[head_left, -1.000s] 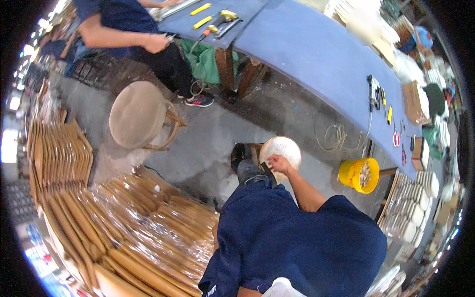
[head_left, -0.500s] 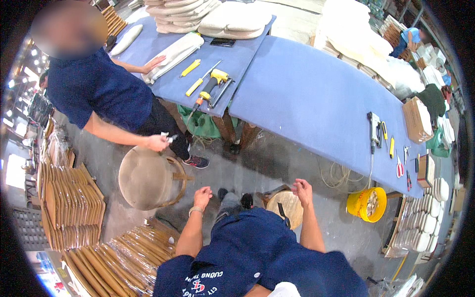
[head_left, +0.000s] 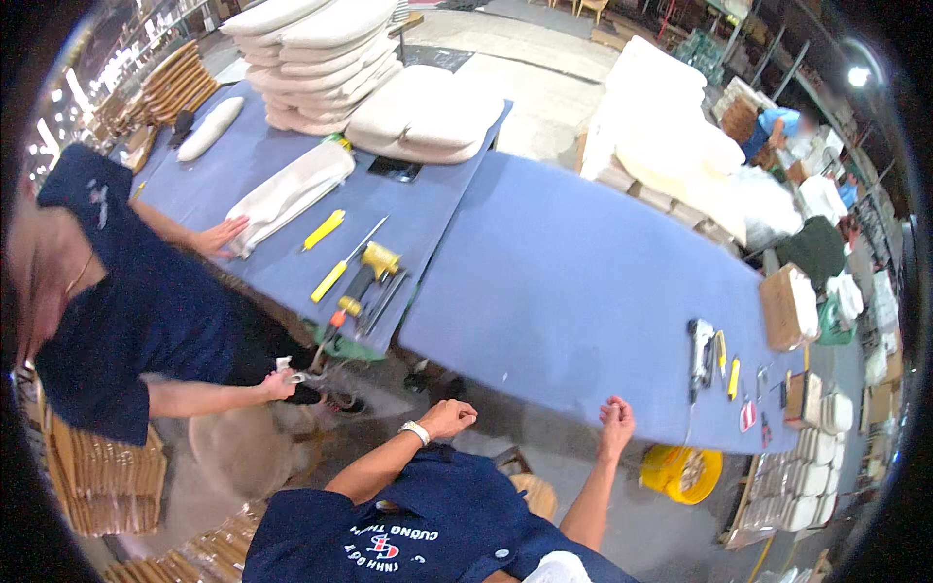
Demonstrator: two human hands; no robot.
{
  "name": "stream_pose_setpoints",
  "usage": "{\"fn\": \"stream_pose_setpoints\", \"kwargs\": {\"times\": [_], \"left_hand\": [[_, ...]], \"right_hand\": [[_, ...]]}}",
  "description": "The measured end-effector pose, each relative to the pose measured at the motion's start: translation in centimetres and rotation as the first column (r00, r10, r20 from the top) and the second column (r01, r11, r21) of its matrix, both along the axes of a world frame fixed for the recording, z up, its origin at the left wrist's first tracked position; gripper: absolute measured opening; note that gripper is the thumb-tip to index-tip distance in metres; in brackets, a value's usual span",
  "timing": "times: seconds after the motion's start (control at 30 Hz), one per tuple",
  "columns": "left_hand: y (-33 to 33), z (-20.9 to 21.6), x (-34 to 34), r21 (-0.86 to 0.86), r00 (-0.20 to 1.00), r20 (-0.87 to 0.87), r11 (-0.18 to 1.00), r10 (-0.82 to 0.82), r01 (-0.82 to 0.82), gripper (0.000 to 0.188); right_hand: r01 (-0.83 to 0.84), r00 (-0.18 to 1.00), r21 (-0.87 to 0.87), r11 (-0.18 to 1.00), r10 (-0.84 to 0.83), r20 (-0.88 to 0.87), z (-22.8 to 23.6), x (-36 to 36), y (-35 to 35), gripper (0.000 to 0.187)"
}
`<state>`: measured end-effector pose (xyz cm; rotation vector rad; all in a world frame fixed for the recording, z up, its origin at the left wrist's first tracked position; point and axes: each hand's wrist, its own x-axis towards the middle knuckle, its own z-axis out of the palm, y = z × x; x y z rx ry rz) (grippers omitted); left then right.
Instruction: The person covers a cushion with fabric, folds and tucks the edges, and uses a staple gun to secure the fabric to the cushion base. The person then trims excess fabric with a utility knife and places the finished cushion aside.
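My left hand (head_left: 447, 419), with a light band at the wrist, hovers in front of the blue table's (head_left: 554, 282) near edge. Its fingers are curled in and nothing shows in them. My right hand (head_left: 616, 426) is raised beside the same edge, fingers bent and no object visible. Nearest to it are a yellow bucket (head_left: 653, 468) holding small pale pieces and a grey air stapler (head_left: 699, 352) lying on the table. Beside the stapler lie a yellow-handled tool (head_left: 734, 379) and red-handled scissors (head_left: 747, 417).
At the left a co-worker (head_left: 185, 311) rests one hand on a long off-white cushion (head_left: 292, 194). A yellow air stapler (head_left: 369, 282) and a yellow screwdriver (head_left: 330, 280) lie near. Behind are stacked cushions (head_left: 321, 73). A cardboard box (head_left: 788, 306) stands right; a round wooden stool (head_left: 535, 494) is below.
I have come closer to the table, and the view has shifted. Both my hands are now nearer its edge, with the left fingers more curled. The co-worker appears farther left.
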<state>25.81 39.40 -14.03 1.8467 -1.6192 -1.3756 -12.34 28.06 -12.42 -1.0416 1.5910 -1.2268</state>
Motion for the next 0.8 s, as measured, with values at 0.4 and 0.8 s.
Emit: {"fn": "stream_pose_setpoints", "kwargs": {"times": [0.4,0.8], "left_hand": [[-41.0,12.8,19.1,-0.726,0.887,0.383,0.678,0.259,0.116,0.05],[-59.8,2.6,38.8,-0.596,0.499,0.791,0.63,0.354,0.498,0.085]], "right_hand": [[0.164,0.519,0.156,0.974,0.049,-0.853,-5.1,9.8,-20.6,0.074],[0.284,0.47,0.239,0.929,0.083,-0.879,-2.4,11.4,-19.5,0.073]]}}
